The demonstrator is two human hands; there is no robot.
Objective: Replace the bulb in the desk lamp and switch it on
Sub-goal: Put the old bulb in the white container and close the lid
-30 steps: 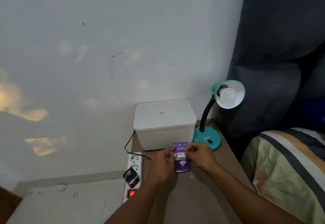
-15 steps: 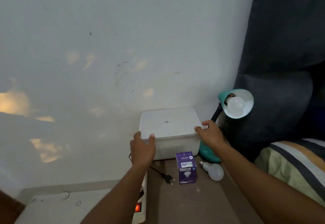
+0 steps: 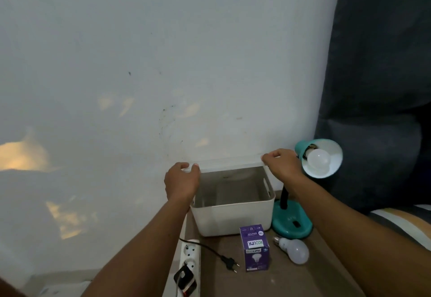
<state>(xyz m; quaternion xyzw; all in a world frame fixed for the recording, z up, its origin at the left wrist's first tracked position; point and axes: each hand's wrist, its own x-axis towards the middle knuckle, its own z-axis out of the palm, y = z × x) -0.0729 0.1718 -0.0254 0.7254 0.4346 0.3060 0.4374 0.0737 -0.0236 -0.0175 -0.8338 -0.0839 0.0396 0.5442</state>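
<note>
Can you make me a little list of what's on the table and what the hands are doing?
left hand: grips the lid's left end
right hand: grips the lid's right end
lid: raised above the white box
white box: open, looks empty
desk lamp: teal, bulb fitted, unlit
loose bulb: lying beside the lamp base
purple bulb carton: upright, before the box
plug: lying unplugged near the power strip

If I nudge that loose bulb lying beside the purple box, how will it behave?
The loose bulb lies on its side on the table, so its round globe would likely roll, curving around its narrower screw base. It probably feels light, and possibly fragile if dropped.
</note>
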